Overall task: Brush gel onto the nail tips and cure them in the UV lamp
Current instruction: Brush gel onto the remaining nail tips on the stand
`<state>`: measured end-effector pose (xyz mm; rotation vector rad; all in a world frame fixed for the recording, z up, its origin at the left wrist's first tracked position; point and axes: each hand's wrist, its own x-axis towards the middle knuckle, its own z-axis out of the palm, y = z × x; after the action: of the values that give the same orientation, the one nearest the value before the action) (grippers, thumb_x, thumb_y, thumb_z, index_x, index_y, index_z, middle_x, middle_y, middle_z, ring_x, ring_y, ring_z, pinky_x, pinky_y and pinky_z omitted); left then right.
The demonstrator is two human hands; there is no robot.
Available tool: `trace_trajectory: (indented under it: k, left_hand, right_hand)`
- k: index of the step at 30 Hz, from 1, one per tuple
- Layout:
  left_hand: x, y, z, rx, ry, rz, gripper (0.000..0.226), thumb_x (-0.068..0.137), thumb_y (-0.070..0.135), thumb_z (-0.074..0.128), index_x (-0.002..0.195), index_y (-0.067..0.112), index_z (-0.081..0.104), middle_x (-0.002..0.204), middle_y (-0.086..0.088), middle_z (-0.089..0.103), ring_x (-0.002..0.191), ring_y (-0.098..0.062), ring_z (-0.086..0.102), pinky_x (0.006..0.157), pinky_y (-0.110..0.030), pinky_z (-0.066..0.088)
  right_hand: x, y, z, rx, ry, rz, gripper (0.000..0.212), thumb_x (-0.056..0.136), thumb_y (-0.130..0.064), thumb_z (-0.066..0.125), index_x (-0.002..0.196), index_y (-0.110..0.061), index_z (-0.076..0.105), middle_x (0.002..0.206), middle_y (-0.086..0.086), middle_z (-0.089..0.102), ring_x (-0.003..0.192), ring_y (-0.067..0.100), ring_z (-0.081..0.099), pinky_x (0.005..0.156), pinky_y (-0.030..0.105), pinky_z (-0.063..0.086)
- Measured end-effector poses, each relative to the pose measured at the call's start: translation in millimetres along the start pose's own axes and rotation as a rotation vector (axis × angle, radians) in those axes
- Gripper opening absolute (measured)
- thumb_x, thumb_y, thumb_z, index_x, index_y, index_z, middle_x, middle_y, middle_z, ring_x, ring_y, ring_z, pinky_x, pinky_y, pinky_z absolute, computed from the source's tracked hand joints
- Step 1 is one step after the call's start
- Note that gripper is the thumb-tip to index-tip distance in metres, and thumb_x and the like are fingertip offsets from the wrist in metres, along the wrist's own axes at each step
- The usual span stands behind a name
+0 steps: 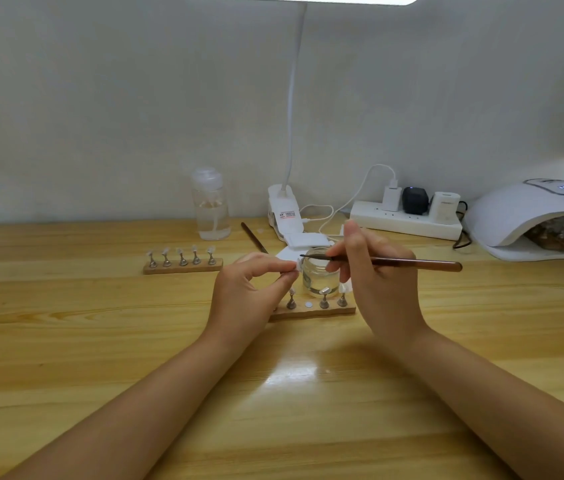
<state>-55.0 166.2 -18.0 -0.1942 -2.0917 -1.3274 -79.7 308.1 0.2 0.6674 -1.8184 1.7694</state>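
Two bare arms reach over the wooden worktop (65, 341) from the near edge. The left hand (249, 289) pinches a small clear nail tip (298, 264) between thumb and finger. The right hand (374, 271) grips a brown brush (412, 262) like a pencil, and the dark brush end points left, just beside the nail tip. Right behind the two hands stands a little open glass jar (320, 275). In front of the jar lies a wooden holder (311, 311) with small metal stands, and one spot on it is bare. Another wooden holder (183, 266) with five tips sits farther left. The white UV lamp (530, 216) sits far right. At the back stand a clear bottle (212, 206), a power strip (405, 221) and a clip lamp (284, 209).
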Motion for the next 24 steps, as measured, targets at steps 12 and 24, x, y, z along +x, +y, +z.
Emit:
trace_trajectory:
  k: [12,24]
  left_hand:
    - [-1.3,5.5,-1.3,-0.018,-0.008,-0.045,0.025,0.074,0.005,0.072,0.074,0.03,0.068,0.075,0.017,0.064,0.076,0.008,0.058,0.072,-0.002,0.04]
    - [-1.3,5.4,-1.1,-0.022,-0.018,-0.056,0.024,0.074,0.005,0.072,0.074,0.028,0.068,0.075,0.012,0.066,0.076,0.002,0.06,0.073,-0.004,0.041]
  right_hand:
    - [-1.9,-0.6,0.5,0.029,0.0,0.01,0.042,0.091,-0.034,0.049,0.056,-0.017,0.063,0.044,-0.009,0.056,0.041,0.002,0.052,0.049,0.011,0.039]
    - [-1.5,1.2,1.8,-0.032,-0.039,0.002,0.04,0.084,-0.038,0.045,0.065,-0.012,0.068,0.053,-0.008,0.061,0.047,-0.001,0.056,0.054,0.01,0.042]
